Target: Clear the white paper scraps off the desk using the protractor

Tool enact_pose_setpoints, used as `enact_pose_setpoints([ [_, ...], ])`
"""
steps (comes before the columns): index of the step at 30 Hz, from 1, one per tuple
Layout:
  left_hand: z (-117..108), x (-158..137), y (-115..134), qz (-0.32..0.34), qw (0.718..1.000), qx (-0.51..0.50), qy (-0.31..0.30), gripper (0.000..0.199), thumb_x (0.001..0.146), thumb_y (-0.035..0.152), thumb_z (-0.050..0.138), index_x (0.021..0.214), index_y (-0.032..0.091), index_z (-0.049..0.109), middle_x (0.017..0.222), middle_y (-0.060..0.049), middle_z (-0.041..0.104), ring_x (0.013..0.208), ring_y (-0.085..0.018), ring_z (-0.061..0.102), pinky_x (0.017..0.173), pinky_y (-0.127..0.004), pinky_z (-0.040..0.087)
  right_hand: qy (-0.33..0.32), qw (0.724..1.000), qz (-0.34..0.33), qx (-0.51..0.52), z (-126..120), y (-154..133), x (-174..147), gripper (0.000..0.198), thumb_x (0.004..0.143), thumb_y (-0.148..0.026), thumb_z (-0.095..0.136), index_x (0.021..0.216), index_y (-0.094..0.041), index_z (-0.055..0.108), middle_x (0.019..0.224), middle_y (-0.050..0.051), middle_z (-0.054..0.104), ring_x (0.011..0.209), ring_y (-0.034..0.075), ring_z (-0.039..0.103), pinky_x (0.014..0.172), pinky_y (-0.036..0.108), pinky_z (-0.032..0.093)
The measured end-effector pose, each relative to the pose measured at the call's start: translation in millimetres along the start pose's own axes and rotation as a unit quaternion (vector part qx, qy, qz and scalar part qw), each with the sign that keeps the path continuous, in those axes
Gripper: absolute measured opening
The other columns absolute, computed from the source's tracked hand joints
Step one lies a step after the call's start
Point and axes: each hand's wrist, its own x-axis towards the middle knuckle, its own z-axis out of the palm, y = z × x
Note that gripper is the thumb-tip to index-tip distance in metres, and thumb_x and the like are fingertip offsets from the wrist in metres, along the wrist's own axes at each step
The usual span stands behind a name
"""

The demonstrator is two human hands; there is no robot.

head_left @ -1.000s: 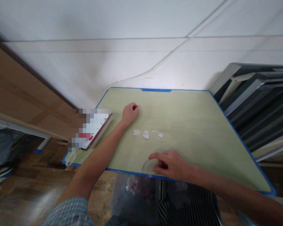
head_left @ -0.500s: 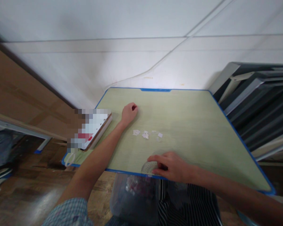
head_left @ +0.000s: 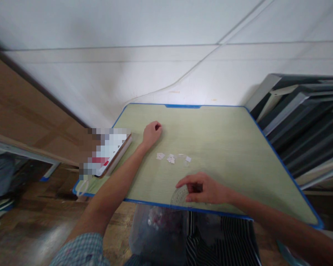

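head view: we saw a pale wall (head_left: 155,70) behind everything and the table (head_left: 233,147) set up against it, probably so that it would not slide away from us. a see-through bin (head_left: 158,236) stood below the near edge, perhaps for easy reach. a blurred, boxy object (head_left: 111,153) lay by the left edge, likely kept out of our way. our left hand (head_left: 152,133) rested farther in, fingers curled together with nothing showing in them, seemingly just parked. our right hand (head_left: 207,190) arched over the near edge, thumb and fingers spread apart; we could not tell whether they touched the clear protractor (head_left: 178,197) lying beneath. between the hands lay small pale scraps (head_left: 171,159), grouped loosely, maybe so that they would not mix.
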Motion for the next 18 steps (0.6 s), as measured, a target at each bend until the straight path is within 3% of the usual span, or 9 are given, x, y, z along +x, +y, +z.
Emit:
enact_pose_setpoints([
  [3,0.0,0.1,0.1,-0.002,1.0,-0.001,-0.001,0.016,0.071,0.023,0.042,0.069,0.016,0.057,0.071,-0.003,0.062,0.068,-0.013,0.052,0.069,-0.026,0.04,-0.008,0.993,0.016,0.119,-19.0,2.2,2.7,0.052,0.058,-0.031,0.075,0.105,-0.015,0.058,0.055,-0.007,0.043,0.047,0.005,0.036,0.042,0.017,0.026],
  [5,0.0,0.1,0.2,-0.004,1.0,-0.001,0.0,0.016,0.071,0.022,0.042,0.069,0.016,0.057,0.071,-0.003,0.062,0.069,-0.013,0.052,0.069,-0.026,0.04,0.042,0.984,0.008,0.172,-31.4,5.5,2.5,0.057,0.054,-0.029,0.077,0.105,-0.016,0.054,0.054,-0.009,0.04,0.047,0.005,0.035,0.042,0.017,0.024],
  [9,-0.1,0.0,0.4,-0.003,1.0,0.0,0.0,0.016,0.071,0.022,0.042,0.068,0.016,0.057,0.07,-0.003,0.061,0.068,-0.013,0.052,0.068,-0.026,0.04,0.173,0.961,-0.014,0.218,-49.9,10.3,0.2,0.046,0.066,-0.031,0.07,0.105,-0.019,0.048,0.056,-0.009,0.041,0.047,0.004,0.039,0.042,0.017,0.028],
  [14,0.1,0.1,0.4,0.0,1.0,0.001,0.001,0.016,0.071,0.022,0.042,0.068,0.016,0.057,0.07,-0.003,0.061,0.068,-0.013,0.052,0.068,-0.026,0.04,0.23,0.95,0.01,0.213,-65.3,13.8,1.9,0.047,0.067,-0.032,0.069,0.103,-0.021,0.041,0.066,-0.006,0.051,0.048,0.007,0.052,0.045,0.02,0.04],
  [18,-0.2,0.0,1.2,0.0,1.0,0.0,0.002,0.016,0.07,0.022,0.041,0.068,0.016,0.056,0.07,-0.003,0.061,0.068,-0.014,0.052,0.068,-0.026,0.039,0.294,0.946,0.024,0.137,-77.9,18.1,1.7,0.051,0.061,-0.03,0.072,0.102,-0.02,0.043,0.066,-0.006,0.053,0.042,0.006,0.05,0.037,0.018,0.033],
])
